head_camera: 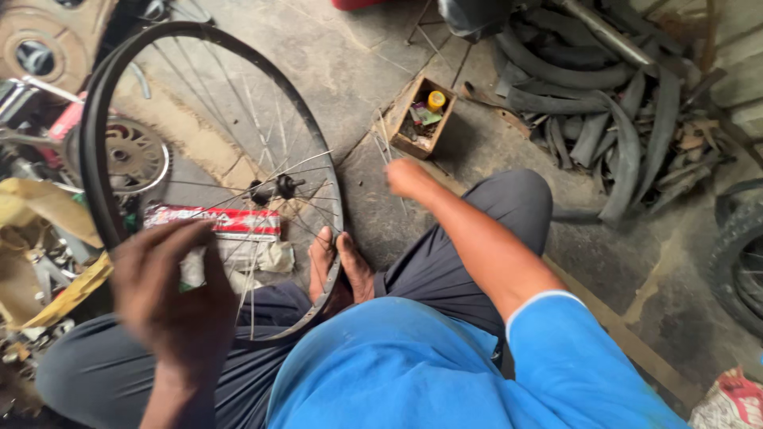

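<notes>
A bicycle wheel (99,119) with a black tyre and thin metal spokes stands tilted in front of me, its lower rim resting against my lap and feet. Its hub (274,189) sits at the centre. My left hand (175,298) is raised close to the camera, near the lower spokes, fingers curled and blurred; I cannot tell if it holds a spoke. My right hand (407,178) is stretched out over the floor with its fingers closed, near a small wooden box (423,117) of small parts with a yellow cap inside. Loose spokes (383,143) lie beside the box.
A heap of old black tyres and inner tubes (604,103) fills the far right. A red and white carton (214,222) lies behind the wheel. A chainring (131,155), a hub part (36,48) and yellowish scraps (48,238) crowd the left. Another tyre (739,254) is at the right edge.
</notes>
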